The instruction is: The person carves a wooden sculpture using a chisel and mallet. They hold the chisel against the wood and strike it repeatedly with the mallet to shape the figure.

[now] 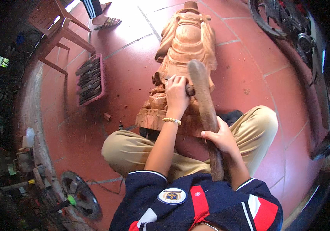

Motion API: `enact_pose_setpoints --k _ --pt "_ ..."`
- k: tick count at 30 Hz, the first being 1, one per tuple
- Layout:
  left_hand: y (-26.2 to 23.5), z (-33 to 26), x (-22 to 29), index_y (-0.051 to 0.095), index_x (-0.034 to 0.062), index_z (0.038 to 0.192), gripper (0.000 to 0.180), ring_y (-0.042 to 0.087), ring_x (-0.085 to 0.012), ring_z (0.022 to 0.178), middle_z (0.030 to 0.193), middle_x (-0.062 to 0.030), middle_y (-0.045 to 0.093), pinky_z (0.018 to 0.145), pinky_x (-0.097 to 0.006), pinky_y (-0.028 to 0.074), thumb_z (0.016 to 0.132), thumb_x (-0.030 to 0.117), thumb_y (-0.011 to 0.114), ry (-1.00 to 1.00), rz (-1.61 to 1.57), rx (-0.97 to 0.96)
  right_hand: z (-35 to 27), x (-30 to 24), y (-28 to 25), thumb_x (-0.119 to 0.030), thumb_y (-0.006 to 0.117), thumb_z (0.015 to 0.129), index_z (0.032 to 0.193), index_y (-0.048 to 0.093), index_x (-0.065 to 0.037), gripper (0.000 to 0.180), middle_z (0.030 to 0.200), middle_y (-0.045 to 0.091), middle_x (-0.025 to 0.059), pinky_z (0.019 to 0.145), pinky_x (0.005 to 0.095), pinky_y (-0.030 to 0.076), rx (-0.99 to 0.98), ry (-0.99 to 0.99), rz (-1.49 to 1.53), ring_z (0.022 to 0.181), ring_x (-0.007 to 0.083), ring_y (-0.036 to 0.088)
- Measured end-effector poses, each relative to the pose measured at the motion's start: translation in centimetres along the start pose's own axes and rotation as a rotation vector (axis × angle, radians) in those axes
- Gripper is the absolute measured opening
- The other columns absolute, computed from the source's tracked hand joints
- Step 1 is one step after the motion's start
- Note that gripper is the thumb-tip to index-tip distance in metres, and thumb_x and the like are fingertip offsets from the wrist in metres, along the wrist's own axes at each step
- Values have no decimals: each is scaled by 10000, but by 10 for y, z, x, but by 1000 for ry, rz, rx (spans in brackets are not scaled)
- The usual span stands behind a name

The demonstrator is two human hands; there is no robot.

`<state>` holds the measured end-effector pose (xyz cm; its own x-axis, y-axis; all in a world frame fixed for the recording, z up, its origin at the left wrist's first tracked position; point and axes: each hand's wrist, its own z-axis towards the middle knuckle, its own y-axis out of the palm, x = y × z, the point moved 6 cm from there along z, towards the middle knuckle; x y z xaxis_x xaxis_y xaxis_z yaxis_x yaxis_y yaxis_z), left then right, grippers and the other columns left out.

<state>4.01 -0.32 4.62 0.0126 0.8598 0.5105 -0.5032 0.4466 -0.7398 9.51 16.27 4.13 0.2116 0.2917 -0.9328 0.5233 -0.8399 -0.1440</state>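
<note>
A large carved wooden statue [186, 36] of a robed, round-bellied figure lies on the floor, its base toward me between my bent legs. Over the lower part of the carving, my left hand [177, 94] is closed around a chisel; only the dark butt of the chisel [190, 90] shows beside my palm, and its blade is hidden. My right hand [224, 138] grips a long wooden club [203, 94] near its narrower end. The club's thick rounded end rises just right of my left hand, over the statue.
A pink basket [103, 79] of dark, long tools stands at the left, near a brown plastic chair [66, 34]. Another person's sandalled foot [109, 23] is behind it. A motorbike [284, 23] stands far right. A black wheel [81, 196] lies lower left. Wood chips dot the tiles.
</note>
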Motion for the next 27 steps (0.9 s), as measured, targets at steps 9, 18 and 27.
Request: enact_pose_setpoints --k 9,18,27 --pt "17 34 3 526 59 825 308 480 -287 834 831 -90 554 750 -381 374 565 97 687 -89 52 21 2 5 -18 -122 613 688 1015 431 1 393 689 521 43 505 235 440 136 76 405 548 105 522" --pt "44 35 -7 537 70 809 263 508 -302 787 803 -104 567 716 -379 388 580 63 666 -83 41 -28 13 21 -15 -132 631 664 1082 429 19 489 903 543 93 720 282 438 93 87 399 795 155 527" --pt "44 31 -10 499 47 814 280 470 -314 814 801 -116 533 731 -397 348 567 -11 619 -65 28 38 1 4 2 -167 653 641 1036 433 35 495 876 557 145 759 322 430 181 67 215 819 218 549"
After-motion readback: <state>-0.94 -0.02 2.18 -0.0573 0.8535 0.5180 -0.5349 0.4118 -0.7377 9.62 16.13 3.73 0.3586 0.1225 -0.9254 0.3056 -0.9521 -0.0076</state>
